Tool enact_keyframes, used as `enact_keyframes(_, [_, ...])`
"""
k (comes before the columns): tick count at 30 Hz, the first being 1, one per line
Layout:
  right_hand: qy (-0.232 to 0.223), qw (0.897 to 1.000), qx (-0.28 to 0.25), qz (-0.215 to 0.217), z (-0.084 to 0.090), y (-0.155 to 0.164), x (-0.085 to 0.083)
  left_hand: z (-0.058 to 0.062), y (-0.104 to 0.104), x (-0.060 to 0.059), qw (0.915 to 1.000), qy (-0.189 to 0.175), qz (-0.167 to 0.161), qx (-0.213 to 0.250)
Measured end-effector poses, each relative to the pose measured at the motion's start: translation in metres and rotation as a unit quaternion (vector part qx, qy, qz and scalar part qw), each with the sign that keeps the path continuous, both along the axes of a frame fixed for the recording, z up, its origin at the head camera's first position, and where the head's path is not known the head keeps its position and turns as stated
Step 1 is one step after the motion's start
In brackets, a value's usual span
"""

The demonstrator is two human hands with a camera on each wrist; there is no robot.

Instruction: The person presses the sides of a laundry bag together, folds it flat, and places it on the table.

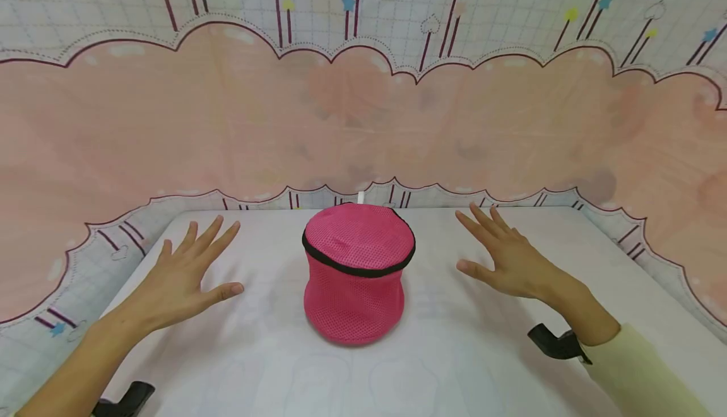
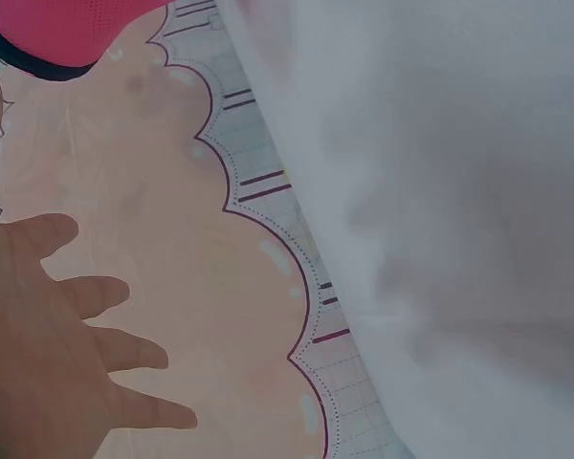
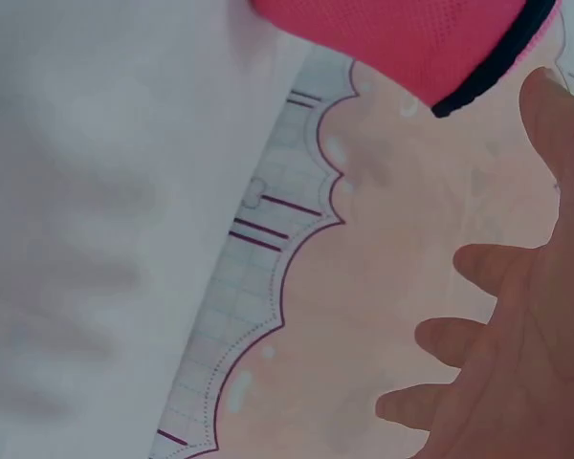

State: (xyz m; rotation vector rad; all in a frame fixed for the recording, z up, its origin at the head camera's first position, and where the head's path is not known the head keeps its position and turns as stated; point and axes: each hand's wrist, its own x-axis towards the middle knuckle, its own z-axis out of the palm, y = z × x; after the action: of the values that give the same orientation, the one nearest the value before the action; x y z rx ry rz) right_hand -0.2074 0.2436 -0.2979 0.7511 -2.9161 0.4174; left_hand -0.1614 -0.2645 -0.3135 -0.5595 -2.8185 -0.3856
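Now flanking the pink mesh basket point(image 1: 356, 272), mid-bench point(image 1: 454, 354).
Left hand point(image 1: 184, 278) and right hand point(image 1: 508, 259) spread flat, fingers straight, gripping nothing, well apart from it, seemingly poised either side.

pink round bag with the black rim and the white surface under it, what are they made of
Pink round mesh bag: seemingly soft synthetic netting, matte, with fine holes visible; its black rim looks like fabric binding. White tabletop surface: smooth, faintly glossy, possibly plastic sheet or laminate.

Head view overhead; wrist views close, perhaps sideways
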Motion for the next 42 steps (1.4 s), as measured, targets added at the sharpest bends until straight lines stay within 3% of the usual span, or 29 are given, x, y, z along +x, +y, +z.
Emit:
enact_keyframes(5, [-0.004, 1.0, -0.01, 0.012, -0.003, -0.004, 0.001, -0.001, 0.001, -0.001, 0.9998, 0.0, -0.003, 0.018])
enact_keyframes(12, [-0.009, 0.997, -0.06, 0.045, 0.0, -0.01, -0.003, 0.009, 0.019, 0.0, 0.998, -0.024, 0.007, 0.058])
enact_keyframes(19, [-0.054, 0.985, -0.144, 0.078, 0.003, -0.031, -0.003, 0.015, 0.034, 0.0, 0.9915, -0.029, -0.006, 0.126])
enact_keyframes(24, [-0.092, 0.971, -0.202, 0.091, 0.002, -0.043, -0.005, 0.017, 0.044, 0.001, 0.9832, -0.041, -0.014, 0.177])
enact_keyframes(33, [-0.132, 0.958, -0.235, 0.099, 0.0, -0.057, -0.008, 0.017, 0.062, -0.003, 0.9644, -0.08, -0.043, 0.248])
enact_keyframes(40, [-0.188, 0.937, -0.274, 0.107, 0.0, -0.065, -0.009, 0.022, 0.08, -0.008, 0.9531, -0.129, -0.021, 0.273])
enact_keyframes(42, [-0.205, 0.929, -0.288, 0.113, 0.0, -0.068, -0.011, 0.024, 0.085, -0.01, 0.9419, -0.154, -0.018, 0.298])
